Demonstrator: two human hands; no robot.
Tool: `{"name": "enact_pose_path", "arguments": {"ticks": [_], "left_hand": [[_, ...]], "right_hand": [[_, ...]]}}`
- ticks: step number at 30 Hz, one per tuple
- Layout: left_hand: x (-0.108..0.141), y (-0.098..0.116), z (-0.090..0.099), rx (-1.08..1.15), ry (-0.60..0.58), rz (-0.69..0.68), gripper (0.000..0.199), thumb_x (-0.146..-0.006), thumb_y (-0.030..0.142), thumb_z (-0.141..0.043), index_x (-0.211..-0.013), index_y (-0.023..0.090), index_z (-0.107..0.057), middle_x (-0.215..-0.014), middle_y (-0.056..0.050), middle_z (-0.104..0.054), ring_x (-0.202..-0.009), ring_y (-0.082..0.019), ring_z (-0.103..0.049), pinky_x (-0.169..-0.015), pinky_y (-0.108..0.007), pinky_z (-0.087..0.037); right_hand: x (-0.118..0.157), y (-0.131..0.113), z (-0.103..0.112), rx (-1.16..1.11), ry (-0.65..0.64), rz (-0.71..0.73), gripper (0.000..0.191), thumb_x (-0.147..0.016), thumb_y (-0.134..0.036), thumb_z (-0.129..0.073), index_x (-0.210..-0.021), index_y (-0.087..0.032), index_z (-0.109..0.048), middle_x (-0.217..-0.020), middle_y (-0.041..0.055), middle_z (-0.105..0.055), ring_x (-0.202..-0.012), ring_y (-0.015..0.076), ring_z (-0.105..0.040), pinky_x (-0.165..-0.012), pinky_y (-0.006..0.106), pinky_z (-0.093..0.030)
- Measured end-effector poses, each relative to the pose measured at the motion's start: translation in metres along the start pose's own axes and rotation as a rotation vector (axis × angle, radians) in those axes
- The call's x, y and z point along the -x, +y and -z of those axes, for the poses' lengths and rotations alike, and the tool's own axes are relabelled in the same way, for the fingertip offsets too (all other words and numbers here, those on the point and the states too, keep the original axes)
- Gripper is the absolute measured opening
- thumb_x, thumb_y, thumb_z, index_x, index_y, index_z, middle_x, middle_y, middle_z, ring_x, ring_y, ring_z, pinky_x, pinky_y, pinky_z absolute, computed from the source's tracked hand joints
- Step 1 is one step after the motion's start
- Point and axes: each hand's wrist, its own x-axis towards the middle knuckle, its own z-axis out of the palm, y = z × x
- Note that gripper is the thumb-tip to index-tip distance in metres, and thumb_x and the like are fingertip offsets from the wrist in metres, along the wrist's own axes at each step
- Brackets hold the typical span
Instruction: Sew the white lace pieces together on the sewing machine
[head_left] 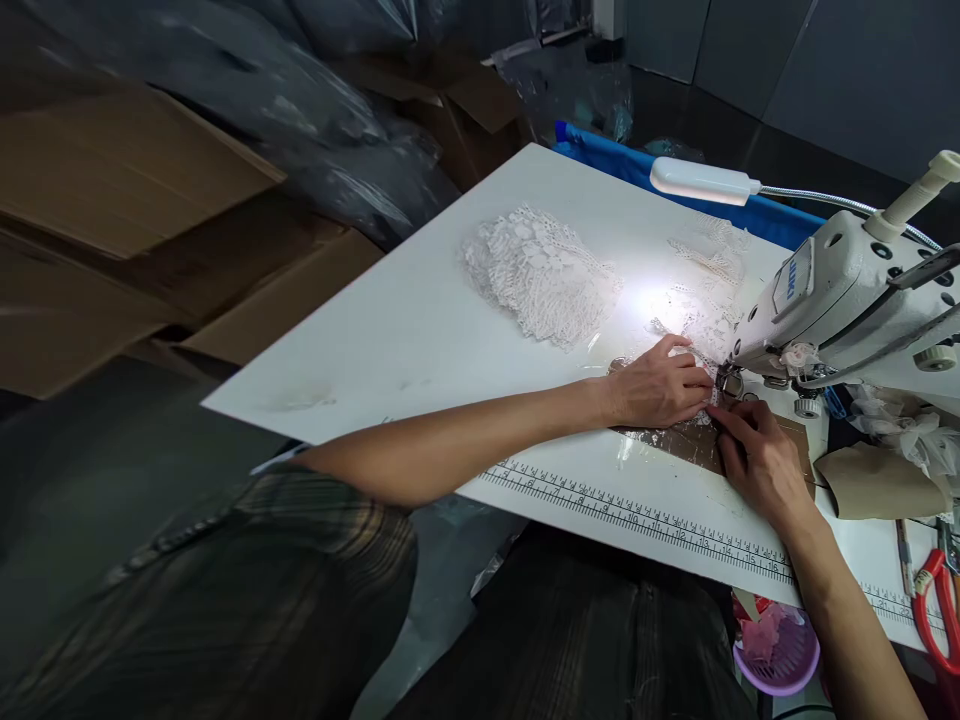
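Observation:
White lace [701, 312] lies under the head of a white sewing machine [825, 290]. My left hand [660, 385] rests on the lace just left of the needle area, its fingers bent and pressed down on the fabric. In front of the presser foot [726, 380], my right hand [761, 455] pinches the near edge of the lace between thumb and fingertips. Both hands' fingertips almost meet there. A brown plate [694, 445] sits beneath the hands. Further left on the table, a thick pile of white lace pieces [544, 275] is spread out.
The white table [360, 370] has a printed ruler along its front edge. A lamp [701, 182] hangs above the lace. Red scissors [930, 600] lie at the right, with a purple basket [780, 660] below the edge. Cardboard boxes [127, 170] stand at the left.

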Motion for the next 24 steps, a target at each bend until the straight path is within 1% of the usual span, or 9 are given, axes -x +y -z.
{"name": "enact_pose_path", "arguments": {"ticks": [5, 11, 16, 20, 24], "left_hand": [[0.000, 0.000, 0.002, -0.014, -0.016, 0.017, 0.024, -0.103, 0.023, -0.049, -0.099, 0.022, -0.072, -0.108, -0.001, -0.075, -0.088, -0.016, -0.067, -0.103, -0.046, -0.043], [-0.002, 0.000, 0.000, -0.014, -0.050, 0.065, 0.024, -0.103, 0.023, -0.048, -0.100, 0.022, -0.072, -0.111, -0.001, -0.074, -0.087, -0.016, -0.066, -0.101, -0.044, -0.044], [-0.003, -0.002, 0.000, -0.004, -0.074, 0.114, 0.027, -0.105, 0.023, -0.045, -0.107, 0.023, -0.072, -0.113, -0.002, -0.073, -0.090, -0.015, -0.065, -0.101, -0.042, -0.042], [-0.003, 0.000, 0.000, 0.008, -0.073, 0.172, 0.025, -0.105, 0.025, -0.046, -0.108, 0.023, -0.071, -0.115, -0.002, -0.072, -0.091, -0.016, -0.064, -0.095, -0.039, -0.042], [-0.005, 0.005, -0.002, -0.010, -0.085, 0.227, 0.026, -0.106, 0.026, -0.045, -0.107, 0.021, -0.071, -0.116, -0.004, -0.072, -0.090, -0.016, -0.062, -0.085, -0.036, -0.040]], "right_hand": [[-0.001, -0.003, 0.001, 0.054, -0.035, -0.001, 0.038, -0.094, -0.022, -0.043, -0.123, -0.023, -0.069, -0.100, 0.0099, -0.059, -0.079, 0.0189, -0.063, -0.059, 0.028, -0.052], [-0.004, -0.006, 0.001, 0.104, -0.065, -0.033, 0.041, -0.094, -0.021, -0.040, -0.125, -0.021, -0.067, -0.100, 0.0112, -0.059, -0.076, 0.0187, -0.061, -0.056, 0.027, -0.049], [-0.008, -0.007, 0.001, 0.112, -0.112, -0.085, 0.042, -0.092, -0.021, -0.043, -0.128, -0.022, -0.065, -0.102, 0.0120, -0.059, -0.065, 0.0159, -0.056, -0.051, 0.026, -0.045], [-0.012, -0.007, 0.001, 0.121, -0.159, -0.126, 0.044, -0.093, -0.021, -0.043, -0.132, -0.023, -0.062, -0.101, 0.0122, -0.059, -0.062, 0.0150, -0.053, -0.051, 0.026, -0.045], [-0.012, -0.007, 0.000, 0.103, -0.119, -0.133, 0.043, -0.093, -0.023, -0.042, -0.131, -0.022, -0.062, -0.100, 0.0122, -0.060, -0.062, 0.0149, -0.053, -0.052, 0.026, -0.046]]}}
